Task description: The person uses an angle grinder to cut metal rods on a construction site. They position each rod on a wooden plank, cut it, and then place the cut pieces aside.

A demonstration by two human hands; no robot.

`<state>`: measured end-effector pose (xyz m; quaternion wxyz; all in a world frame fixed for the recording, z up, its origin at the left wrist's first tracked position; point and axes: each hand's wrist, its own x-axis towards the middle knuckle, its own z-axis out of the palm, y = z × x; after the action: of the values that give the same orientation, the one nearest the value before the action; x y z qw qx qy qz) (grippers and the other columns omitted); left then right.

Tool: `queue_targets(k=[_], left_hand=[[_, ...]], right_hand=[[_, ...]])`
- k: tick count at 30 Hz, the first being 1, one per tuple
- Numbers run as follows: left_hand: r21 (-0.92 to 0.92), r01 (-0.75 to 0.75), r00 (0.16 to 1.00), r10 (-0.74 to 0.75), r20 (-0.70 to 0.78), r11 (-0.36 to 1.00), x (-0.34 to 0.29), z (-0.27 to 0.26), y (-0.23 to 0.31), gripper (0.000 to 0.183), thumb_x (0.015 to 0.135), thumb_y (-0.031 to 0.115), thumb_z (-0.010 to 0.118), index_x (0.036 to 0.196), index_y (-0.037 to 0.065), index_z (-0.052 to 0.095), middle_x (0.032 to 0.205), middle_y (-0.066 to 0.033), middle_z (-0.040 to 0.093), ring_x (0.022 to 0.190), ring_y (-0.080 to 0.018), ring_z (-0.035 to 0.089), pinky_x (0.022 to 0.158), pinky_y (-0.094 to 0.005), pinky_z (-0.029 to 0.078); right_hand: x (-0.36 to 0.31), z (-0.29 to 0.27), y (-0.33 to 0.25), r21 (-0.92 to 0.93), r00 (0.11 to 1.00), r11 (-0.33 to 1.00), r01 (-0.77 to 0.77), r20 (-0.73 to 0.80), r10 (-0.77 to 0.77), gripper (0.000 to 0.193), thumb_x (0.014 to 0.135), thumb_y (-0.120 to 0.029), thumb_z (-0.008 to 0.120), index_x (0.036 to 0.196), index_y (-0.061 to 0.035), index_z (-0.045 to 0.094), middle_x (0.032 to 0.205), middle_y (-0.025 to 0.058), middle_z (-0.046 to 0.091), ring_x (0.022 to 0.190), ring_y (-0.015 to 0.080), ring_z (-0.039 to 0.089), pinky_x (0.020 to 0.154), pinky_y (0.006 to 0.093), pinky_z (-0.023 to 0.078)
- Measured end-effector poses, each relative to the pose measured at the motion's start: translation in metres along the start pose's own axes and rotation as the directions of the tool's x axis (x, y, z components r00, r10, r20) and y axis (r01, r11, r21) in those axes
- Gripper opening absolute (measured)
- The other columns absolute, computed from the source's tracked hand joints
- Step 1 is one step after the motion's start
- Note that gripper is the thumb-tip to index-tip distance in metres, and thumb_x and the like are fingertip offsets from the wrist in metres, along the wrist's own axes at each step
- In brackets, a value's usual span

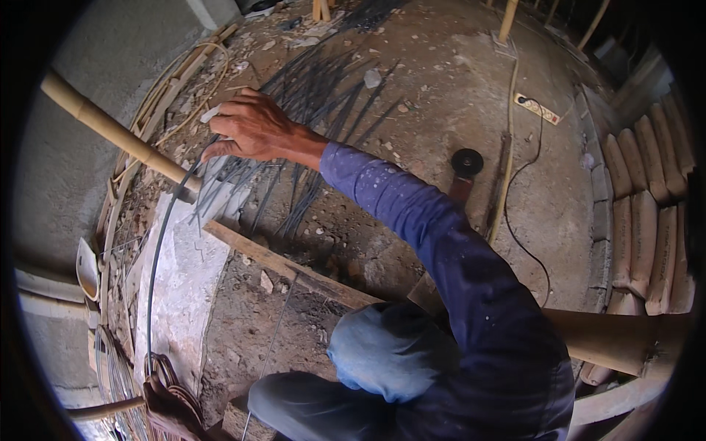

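Rod heap [312,95]: strewn beyond plank [287,262].
Pale sheet [187,257]: flat, L of plank.
Bent rod [157,257]: L of plank, dark, bowed, long axis approx. fore-aft, btwn hands; w/ one hand by each end, abt equally near.
R hand [250,126]: beyond plank's L end, fingers curled, thumb tip at rod's far end; can't tell if pinching.
L hand [173,404]: nearside L of plank, by rod's near end, dim; can't tell if closed.

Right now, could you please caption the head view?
Right hand by the end of a curved rod, dark rods nearby.
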<state>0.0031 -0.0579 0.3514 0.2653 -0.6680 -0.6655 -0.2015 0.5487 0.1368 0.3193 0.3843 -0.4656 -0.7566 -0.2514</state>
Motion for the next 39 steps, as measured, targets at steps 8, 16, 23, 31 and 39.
queue_targets(k=[8,16,23,31,39], left_hand=[[-0.012,-0.044,0.987,0.046,0.152,0.999,-0.008,0.040,-0.006,0.038,0.112,0.035,0.062,0.122,0.002,0.079,0.090,-0.0247,0.077,0.076,-0.0435,0.073,0.066,-0.0554,0.051],[0.115,-0.183,0.921,0.130,0.367,0.976,-0.019,0.060,0.030,0.032,0.105,0.022,0.072,0.128,-0.001,0.077,0.123,-0.0218,0.079,0.099,-0.0386,0.078,0.085,-0.0479,0.058],[0.152,-0.107,0.930,0.044,0.365,0.983,-0.024,0.069,0.010,0.040,0.105,0.022,0.072,0.139,-0.001,0.074,0.135,-0.0165,0.077,0.109,-0.0350,0.079,0.092,-0.0449,0.059],[-0.092,-0.117,0.958,0.137,0.252,0.989,-0.036,0.103,0.005,0.034,0.102,0.030,0.074,0.085,0.005,0.059,0.081,-0.0191,0.062,0.075,-0.0453,0.062,0.065,-0.0552,0.043],[-0.199,-0.190,0.960,0.225,0.170,0.961,-0.035,0.103,0.010,0.036,0.098,0.031,0.078,0.082,0.007,0.056,0.077,-0.0163,0.060,0.072,-0.0420,0.061,0.067,-0.0528,0.045]], right_hand=[[-0.241,-0.132,0.134,0.249,0.357,0.629,-0.737,-0.646,0.675,0.034,0.113,-0.040,0.062,0.116,-0.0082,0.073,0.101,0.0080,0.075,0.095,0.0208,0.072,0.087,0.0418,0.058],[-0.541,-0.252,0.101,-0.236,-0.476,-0.600,-0.765,-0.421,0.772,0.042,0.101,-0.035,0.069,0.122,0.0011,0.073,0.135,0.0322,0.072,0.131,0.0460,0.069,0.107,0.0521,0.057],[-0.587,-0.200,0.051,-0.652,-0.302,-0.480,-0.586,-0.374,0.877,0.045,0.106,-0.030,0.063,0.140,-0.0007,0.062,0.133,0.0289,0.071,0.120,0.0474,0.074,0.098,0.0546,0.063],[-0.611,-0.210,0.073,-0.651,-0.259,-0.463,-0.602,-0.390,0.884,0.033,0.108,-0.026,0.057,0.128,-0.0027,0.068,0.120,0.0222,0.079,0.116,0.0417,0.077,0.098,0.0555,0.063],[-0.621,-0.214,0.060,-0.773,-0.269,-0.249,-0.583,-0.105,0.957,0.027,0.097,-0.022,0.070,0.114,-0.0035,0.079,0.123,0.0240,0.079,0.114,0.0434,0.078,0.097,0.0489,0.064]])
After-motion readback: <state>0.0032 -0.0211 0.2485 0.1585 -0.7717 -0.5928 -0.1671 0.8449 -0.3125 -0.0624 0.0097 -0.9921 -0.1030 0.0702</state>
